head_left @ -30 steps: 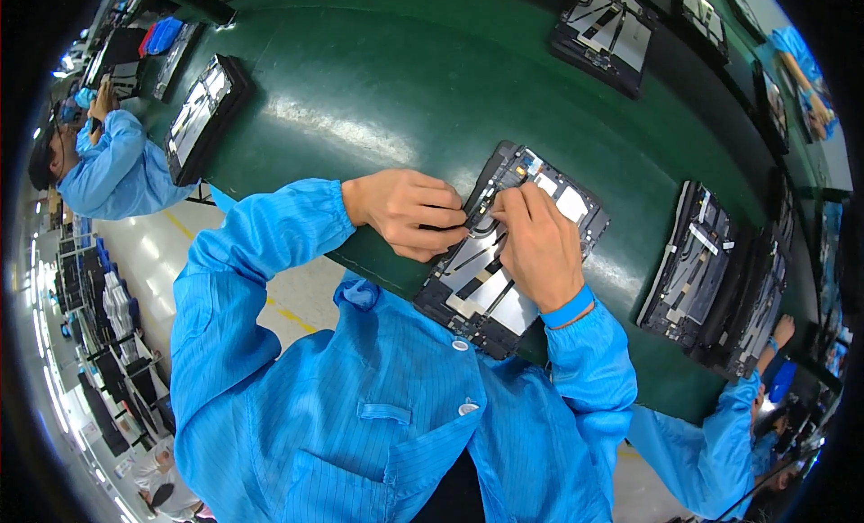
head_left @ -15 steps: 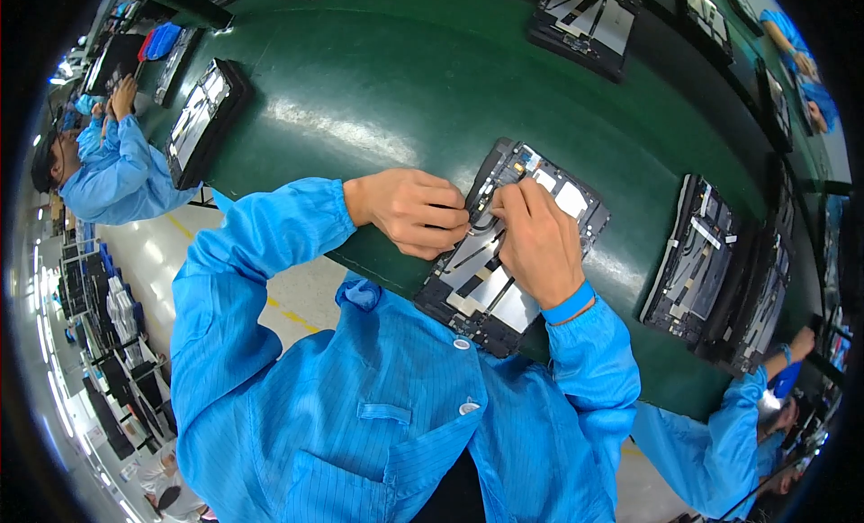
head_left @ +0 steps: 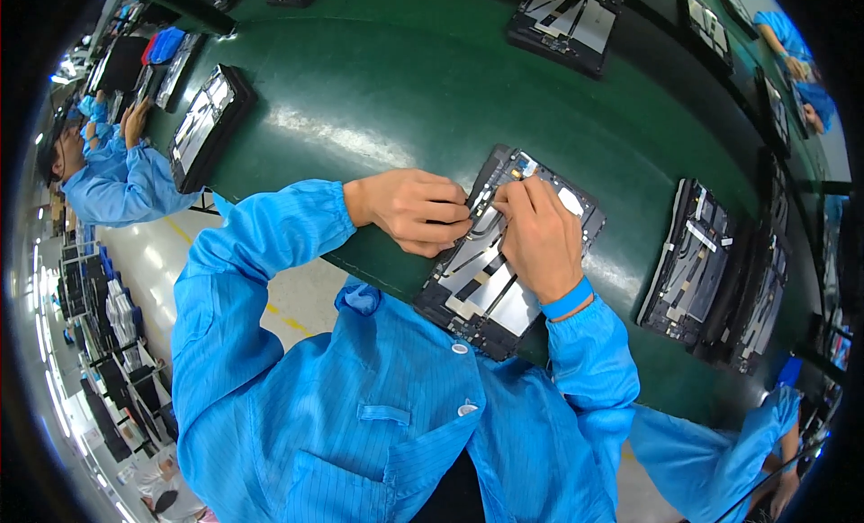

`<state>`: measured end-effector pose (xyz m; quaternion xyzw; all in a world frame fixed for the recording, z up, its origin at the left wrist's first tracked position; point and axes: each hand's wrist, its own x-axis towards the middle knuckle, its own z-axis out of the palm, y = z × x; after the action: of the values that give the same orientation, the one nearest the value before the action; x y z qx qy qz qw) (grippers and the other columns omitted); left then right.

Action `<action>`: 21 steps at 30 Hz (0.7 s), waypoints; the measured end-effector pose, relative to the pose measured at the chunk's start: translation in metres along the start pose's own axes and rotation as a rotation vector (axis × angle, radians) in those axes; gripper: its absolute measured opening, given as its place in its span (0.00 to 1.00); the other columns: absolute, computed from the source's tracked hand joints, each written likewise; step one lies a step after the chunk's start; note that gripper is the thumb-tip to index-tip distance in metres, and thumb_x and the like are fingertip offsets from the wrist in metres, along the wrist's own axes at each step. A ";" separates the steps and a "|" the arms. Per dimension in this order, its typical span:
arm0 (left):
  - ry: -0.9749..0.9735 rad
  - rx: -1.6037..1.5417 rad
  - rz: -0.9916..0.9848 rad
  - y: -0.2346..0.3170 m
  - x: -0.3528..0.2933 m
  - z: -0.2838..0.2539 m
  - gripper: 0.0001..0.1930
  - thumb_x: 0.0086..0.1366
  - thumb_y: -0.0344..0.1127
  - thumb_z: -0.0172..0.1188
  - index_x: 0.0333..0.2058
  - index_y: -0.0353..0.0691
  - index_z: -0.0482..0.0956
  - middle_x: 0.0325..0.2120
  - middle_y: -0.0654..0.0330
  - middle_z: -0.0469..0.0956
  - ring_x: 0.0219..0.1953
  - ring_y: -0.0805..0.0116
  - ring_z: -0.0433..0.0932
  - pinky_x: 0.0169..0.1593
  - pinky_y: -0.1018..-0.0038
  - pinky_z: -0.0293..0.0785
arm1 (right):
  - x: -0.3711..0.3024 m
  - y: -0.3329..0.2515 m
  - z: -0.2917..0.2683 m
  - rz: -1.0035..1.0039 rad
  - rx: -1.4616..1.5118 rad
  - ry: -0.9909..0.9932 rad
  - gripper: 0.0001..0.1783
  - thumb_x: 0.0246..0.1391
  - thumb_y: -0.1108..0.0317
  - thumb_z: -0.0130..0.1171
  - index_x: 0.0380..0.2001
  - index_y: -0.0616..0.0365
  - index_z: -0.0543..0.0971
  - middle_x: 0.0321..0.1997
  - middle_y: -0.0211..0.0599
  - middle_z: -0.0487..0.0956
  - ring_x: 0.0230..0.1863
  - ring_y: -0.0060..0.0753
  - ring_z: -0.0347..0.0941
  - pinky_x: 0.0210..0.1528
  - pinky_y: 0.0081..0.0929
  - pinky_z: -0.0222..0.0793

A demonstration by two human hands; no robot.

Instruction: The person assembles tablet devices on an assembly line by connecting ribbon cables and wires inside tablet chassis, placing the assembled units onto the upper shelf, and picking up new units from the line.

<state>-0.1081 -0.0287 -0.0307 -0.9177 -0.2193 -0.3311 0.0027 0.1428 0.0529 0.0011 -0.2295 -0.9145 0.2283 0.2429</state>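
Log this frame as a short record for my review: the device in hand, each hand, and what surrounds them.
Work piece: opened flat device, inner parts exposed, lying slanted on the green table
Left hand: bent, at the device's left edge
Right hand: over the device, thumb and index close together; anything between them is too small to tell
Right wrist: blue band
Table, right: opened devices
Table, left: another opened unit
Nearby: co-worker in blue, far left
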 end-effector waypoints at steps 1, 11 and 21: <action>0.000 0.002 0.001 -0.001 0.000 -0.001 0.14 0.63 0.33 0.67 0.42 0.28 0.87 0.39 0.47 0.84 0.39 0.50 0.85 0.49 0.59 0.89 | 0.000 0.000 0.000 0.001 0.002 0.001 0.10 0.56 0.78 0.68 0.38 0.55 0.78 0.37 0.38 0.75 0.42 0.46 0.81 0.36 0.43 0.79; -0.013 0.006 0.014 -0.001 0.005 -0.004 0.14 0.61 0.34 0.70 0.43 0.31 0.88 0.37 0.52 0.83 0.39 0.54 0.84 0.46 0.62 0.87 | -0.001 0.001 0.001 -0.006 -0.004 -0.003 0.09 0.58 0.77 0.67 0.39 0.57 0.78 0.37 0.39 0.75 0.41 0.47 0.80 0.36 0.44 0.79; -0.020 -0.007 0.008 -0.003 0.005 -0.004 0.15 0.61 0.34 0.71 0.44 0.30 0.88 0.38 0.51 0.83 0.40 0.53 0.84 0.44 0.63 0.87 | -0.001 0.003 0.002 -0.008 0.009 0.004 0.11 0.56 0.78 0.69 0.39 0.56 0.78 0.38 0.39 0.76 0.41 0.47 0.81 0.37 0.43 0.80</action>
<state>-0.1084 -0.0247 -0.0253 -0.9219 -0.2145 -0.3227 -0.0014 0.1435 0.0540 -0.0022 -0.2253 -0.9138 0.2311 0.2467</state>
